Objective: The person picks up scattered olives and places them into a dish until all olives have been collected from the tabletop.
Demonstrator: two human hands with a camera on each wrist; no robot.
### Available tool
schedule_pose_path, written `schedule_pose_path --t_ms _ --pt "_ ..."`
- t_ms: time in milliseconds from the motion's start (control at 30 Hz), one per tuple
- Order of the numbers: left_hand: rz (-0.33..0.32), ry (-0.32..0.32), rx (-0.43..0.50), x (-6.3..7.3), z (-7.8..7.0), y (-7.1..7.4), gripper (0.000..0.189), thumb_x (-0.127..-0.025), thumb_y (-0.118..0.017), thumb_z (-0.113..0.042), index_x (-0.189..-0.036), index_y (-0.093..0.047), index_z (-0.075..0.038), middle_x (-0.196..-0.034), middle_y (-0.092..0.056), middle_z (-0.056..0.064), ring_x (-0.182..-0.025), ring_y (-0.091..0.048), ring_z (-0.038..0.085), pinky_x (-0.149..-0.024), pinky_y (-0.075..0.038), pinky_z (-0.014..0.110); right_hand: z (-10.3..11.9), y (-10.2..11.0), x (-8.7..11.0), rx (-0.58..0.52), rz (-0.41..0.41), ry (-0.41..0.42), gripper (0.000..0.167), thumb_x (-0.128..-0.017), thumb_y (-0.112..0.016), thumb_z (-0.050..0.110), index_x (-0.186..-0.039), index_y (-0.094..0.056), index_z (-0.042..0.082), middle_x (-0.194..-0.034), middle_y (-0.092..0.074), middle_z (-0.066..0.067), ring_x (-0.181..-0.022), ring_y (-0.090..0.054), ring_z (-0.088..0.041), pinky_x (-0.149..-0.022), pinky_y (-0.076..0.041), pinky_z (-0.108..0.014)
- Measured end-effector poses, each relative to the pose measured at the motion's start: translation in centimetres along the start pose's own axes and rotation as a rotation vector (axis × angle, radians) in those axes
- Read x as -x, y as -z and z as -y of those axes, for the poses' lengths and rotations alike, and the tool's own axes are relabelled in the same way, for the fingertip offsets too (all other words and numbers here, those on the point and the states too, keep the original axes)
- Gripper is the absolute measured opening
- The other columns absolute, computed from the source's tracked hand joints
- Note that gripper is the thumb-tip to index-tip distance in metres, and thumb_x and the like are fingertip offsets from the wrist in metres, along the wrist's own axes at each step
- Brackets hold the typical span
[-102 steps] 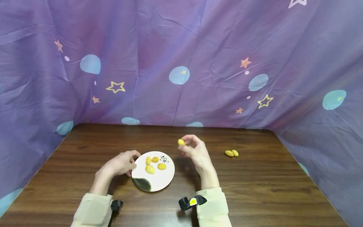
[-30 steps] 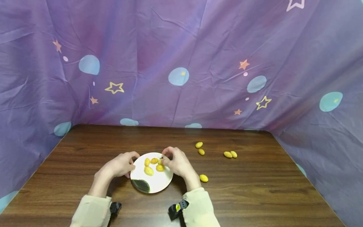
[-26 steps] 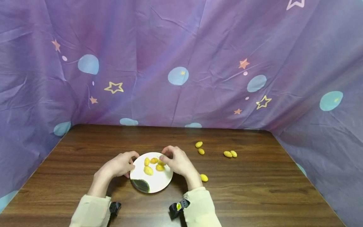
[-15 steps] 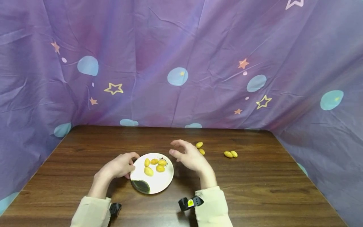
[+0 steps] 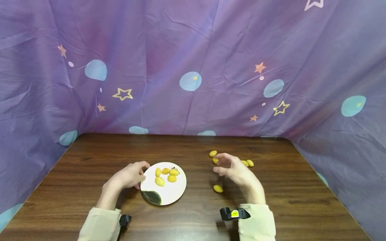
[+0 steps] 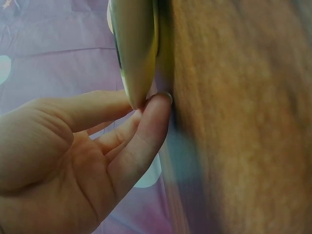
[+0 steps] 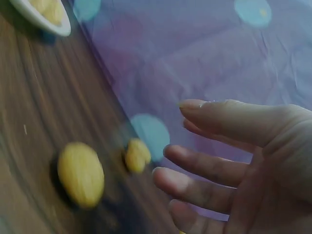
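Observation:
My left hand [image 5: 129,175] pinches the left rim of a round white plate [image 5: 169,195] with a dark green leaf-like patch. In the left wrist view, the plate's edge [image 6: 139,63] sits between thumb and fingers. Several small yellow oval fruits [image 5: 159,181] lie on the plate. Over the table to the right, my right hand [image 5: 236,170] hovers with fingers parted and holds nothing. One yellow fruit [image 5: 218,188] lies below it, and a pair [image 5: 212,153] is just beyond its fingertips. The right wrist view shows a near fruit [image 7: 81,174] apart from the fingers.
Two more yellow fruits [image 5: 250,163] lie together behind the right hand, one partly hidden by it. All stands on a dark brown wooden table [image 5: 193,221]. A purple cloth [image 5: 163,110] with stars and blobs hangs along the back and sides.
The right hand set a yellow fruit on the plate beside the others and let go. It has since moved right, off the plate. The left hand stays at the plate's rim.

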State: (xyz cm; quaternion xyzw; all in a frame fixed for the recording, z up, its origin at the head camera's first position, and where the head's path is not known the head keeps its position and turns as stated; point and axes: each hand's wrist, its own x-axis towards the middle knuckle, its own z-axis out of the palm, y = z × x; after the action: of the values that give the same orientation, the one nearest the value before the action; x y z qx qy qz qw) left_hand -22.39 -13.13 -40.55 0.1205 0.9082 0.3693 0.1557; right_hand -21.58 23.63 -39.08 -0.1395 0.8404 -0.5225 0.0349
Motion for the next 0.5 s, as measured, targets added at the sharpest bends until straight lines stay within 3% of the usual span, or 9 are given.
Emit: schedule_pose_path --t_ms 100,267,500 --pt "0.000 0.003 -0.001 0.0 0.0 0.0 0.039 -0.088 -0.056 0.010 -0.127 -0.052 0.006 -0.086 -0.055 0.015 -0.058 -0.061 0.021 -0.054 -0.056 0.032 -1.2 1.2 0.7 0.015 0.006 -0.057 0.041 -0.086 -0.072 0.007 -0.120 -0.056 -0.007 -0.096 -0.064 -0.015 -0.068 -0.062 -0.024 -0.055 -0.051 -0.031" --pt "-0.006 -0.005 -0.007 0.0 0.2 0.0 0.039 -0.088 -0.056 0.010 -0.127 -0.052 0.006 -0.085 -0.055 0.014 -0.057 -0.061 0.021 -0.053 -0.055 0.032 -2.9 2.5 1.8 0.048 0.060 -0.138 0.039 -0.086 -0.074 0.014 -0.117 -0.058 -0.003 -0.087 -0.063 -0.009 -0.061 -0.060 -0.023 -0.049 -0.046 -0.028" --pt "-0.004 -0.013 -0.002 0.0 0.3 0.2 0.040 -0.087 -0.056 0.009 -0.127 -0.053 0.005 -0.084 -0.055 0.013 -0.057 -0.061 0.021 -0.053 -0.055 0.032 -4.6 2.6 3.1 0.001 0.201 -0.156 0.037 -0.084 -0.075 0.015 -0.114 -0.059 -0.001 -0.085 -0.061 -0.009 -0.055 -0.051 -0.015 -0.044 -0.041 -0.023"
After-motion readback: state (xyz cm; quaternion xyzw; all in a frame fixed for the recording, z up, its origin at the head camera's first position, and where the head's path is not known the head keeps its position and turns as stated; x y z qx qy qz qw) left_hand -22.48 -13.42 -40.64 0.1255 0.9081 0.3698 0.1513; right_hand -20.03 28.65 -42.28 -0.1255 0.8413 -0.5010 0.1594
